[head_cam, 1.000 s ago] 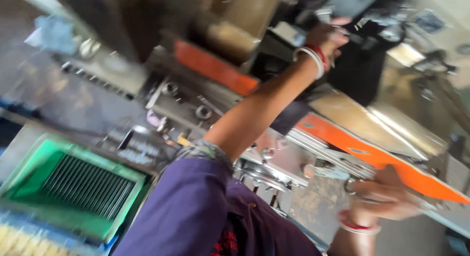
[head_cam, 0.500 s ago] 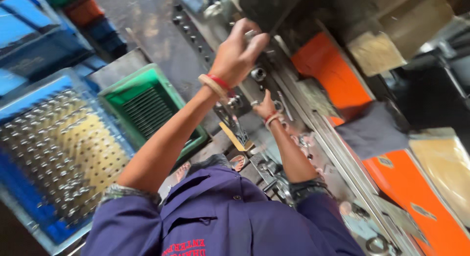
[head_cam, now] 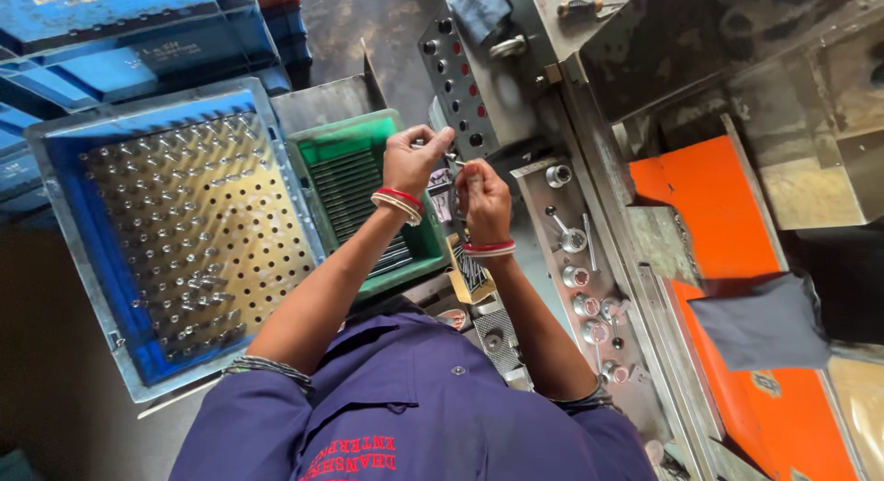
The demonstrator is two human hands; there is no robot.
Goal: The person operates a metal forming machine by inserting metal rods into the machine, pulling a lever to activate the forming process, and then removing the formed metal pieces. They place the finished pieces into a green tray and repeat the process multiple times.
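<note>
Machine-shop floor, steel control panel (head_cam: 589, 288) and orange guard (head_cam: 709, 196): both hands now drawn in together.

Half a second ago the left hand (head_cam: 414, 159) reached up onto the machine; it has come back beside the right hand (head_cam: 481, 200), fingers of both pinched on a small metal part (head_cam: 449, 159) held between them. Just under the left hand sits a green tray (head_cam: 354, 145); farther left, a blue crate with a perforated rack (head_cam: 184, 232) of parts. Work appears to have shifted from machine to hand-held part.

Blue perforated tray (head_cam: 184, 232) w/ rows of metal pins sits beside a green crate (head_cam: 364, 200), stacked blue crates (head_cam: 138, 39) behind, grey control panel (head_cam: 575, 269) w/ knobs & orange machine guard (head_cam: 709, 214) opposite, dark cloth (head_cam: 764, 320) draped on it.
</note>
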